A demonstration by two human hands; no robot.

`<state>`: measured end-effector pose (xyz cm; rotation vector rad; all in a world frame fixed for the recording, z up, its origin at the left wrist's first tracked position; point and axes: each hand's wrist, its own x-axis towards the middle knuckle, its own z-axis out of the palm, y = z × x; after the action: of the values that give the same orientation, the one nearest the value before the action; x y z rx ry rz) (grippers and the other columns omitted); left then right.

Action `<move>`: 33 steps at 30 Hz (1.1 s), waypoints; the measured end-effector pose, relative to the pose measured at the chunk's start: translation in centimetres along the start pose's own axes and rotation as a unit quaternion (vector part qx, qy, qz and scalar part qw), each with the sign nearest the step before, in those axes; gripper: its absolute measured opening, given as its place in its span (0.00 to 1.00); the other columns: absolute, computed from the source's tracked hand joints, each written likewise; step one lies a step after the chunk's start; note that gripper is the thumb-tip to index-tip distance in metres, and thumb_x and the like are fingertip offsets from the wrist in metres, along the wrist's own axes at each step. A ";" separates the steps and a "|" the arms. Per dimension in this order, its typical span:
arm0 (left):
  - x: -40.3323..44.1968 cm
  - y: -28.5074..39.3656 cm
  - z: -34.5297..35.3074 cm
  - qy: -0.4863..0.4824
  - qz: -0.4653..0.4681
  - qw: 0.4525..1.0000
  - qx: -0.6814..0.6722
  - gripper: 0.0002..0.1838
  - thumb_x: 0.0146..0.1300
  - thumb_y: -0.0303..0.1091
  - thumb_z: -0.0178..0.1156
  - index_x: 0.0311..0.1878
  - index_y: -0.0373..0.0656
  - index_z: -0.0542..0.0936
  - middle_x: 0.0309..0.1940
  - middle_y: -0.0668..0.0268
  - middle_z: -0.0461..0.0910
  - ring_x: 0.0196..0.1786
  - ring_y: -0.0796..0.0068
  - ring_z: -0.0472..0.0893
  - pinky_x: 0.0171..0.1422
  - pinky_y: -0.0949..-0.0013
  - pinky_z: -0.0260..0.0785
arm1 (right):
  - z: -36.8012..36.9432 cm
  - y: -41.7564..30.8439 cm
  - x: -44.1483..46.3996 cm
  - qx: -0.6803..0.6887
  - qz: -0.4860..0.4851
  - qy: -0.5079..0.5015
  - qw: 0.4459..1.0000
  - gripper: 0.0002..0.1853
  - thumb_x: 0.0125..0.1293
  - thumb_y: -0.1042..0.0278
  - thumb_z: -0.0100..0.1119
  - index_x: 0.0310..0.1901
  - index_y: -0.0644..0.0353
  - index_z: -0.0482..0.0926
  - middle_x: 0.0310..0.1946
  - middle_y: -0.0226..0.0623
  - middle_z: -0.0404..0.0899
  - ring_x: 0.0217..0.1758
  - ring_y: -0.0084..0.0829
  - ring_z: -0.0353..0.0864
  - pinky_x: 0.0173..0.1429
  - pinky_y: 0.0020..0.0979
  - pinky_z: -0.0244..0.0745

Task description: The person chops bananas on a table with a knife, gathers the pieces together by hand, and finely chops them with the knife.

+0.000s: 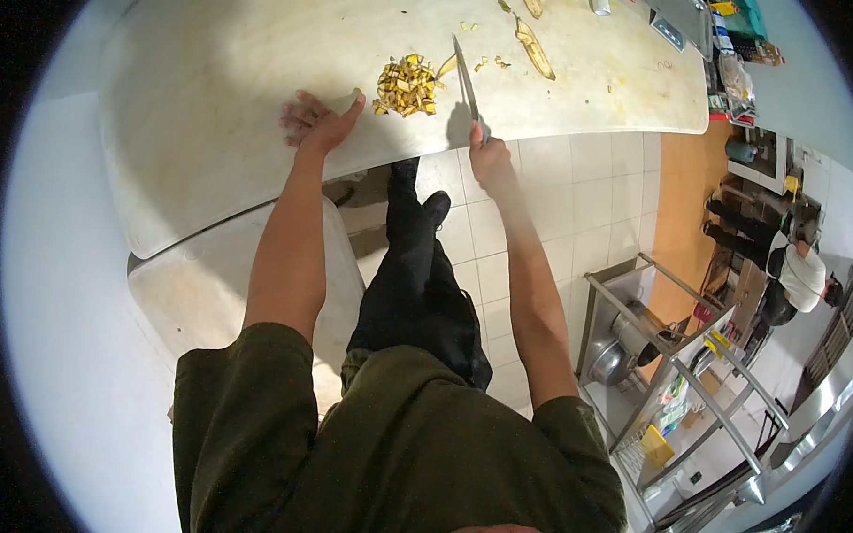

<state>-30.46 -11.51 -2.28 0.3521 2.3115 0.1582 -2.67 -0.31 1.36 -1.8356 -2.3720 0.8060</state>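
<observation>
My right hand [489,162] is closed around the handle of a long kitchen knife [464,75], whose blade points away from me over the table. Left of the blade lies a heap of small chopped pieces [406,85], yellow with dark brown edges, like ripe plantain or banana. My left hand [319,124] is on or just above the table, left of the heap, with fingers apart and nothing in it. To the right of the knife lies a strip of yellow-brown peel [535,49], with a few small scraps [482,62] nearby.
The pale work table [265,35] has a rounded edge in front of me. A digital scale [668,31] stands at its far right, near bags and packets [734,80]. A metal rack [630,349] holds pots on my right. Another person [788,265] stands farther off.
</observation>
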 end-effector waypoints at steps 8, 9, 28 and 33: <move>0.1 0.0 0.2 0.007 0.001 1.000 -0.006 0.75 0.47 0.88 0.44 0.73 0.37 0.20 0.72 0.33 0.14 0.73 0.27 0.15 0.72 0.27 0.17 | 4.0 1.1 0.1 -0.148 -0.181 0.329 0.915 0.29 0.66 0.44 0.61 0.15 0.56 0.66 0.09 0.42 0.68 0.09 0.42 0.73 0.12 0.40 0.68; 0.1 0.0 0.4 0.033 0.006 0.999 -0.001 0.74 0.46 0.89 0.43 0.75 0.36 0.24 0.73 0.32 0.19 0.74 0.26 0.21 0.72 0.27 0.20 | 3.9 1.0 0.1 -0.177 -0.192 0.354 0.898 0.30 0.66 0.42 0.59 0.15 0.56 0.66 0.09 0.42 0.67 0.09 0.40 0.73 0.13 0.40 0.68; -0.6 0.4 0.0 0.049 0.002 0.999 -0.001 0.76 0.42 0.91 0.43 0.76 0.39 0.25 0.74 0.34 0.20 0.76 0.30 0.24 0.72 0.26 0.25 | 0.8 0.2 0.2 0.164 0.116 -0.081 0.976 0.34 0.67 0.33 0.51 0.16 0.56 0.68 0.11 0.41 0.70 0.10 0.40 0.73 0.15 0.39 0.71; -0.9 0.4 -0.4 0.042 0.011 0.999 0.008 0.76 0.43 0.91 0.42 0.75 0.40 0.23 0.74 0.34 0.19 0.76 0.30 0.23 0.72 0.25 0.24 | 3.9 1.8 -0.8 -0.116 -0.157 0.269 0.943 0.26 0.63 0.46 0.63 0.18 0.57 0.69 0.12 0.42 0.70 0.11 0.42 0.74 0.14 0.42 0.71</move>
<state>-30.06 -11.38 -1.30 0.3868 2.3937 0.1693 -2.08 -2.18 -2.55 -1.4282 -2.3506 -0.0151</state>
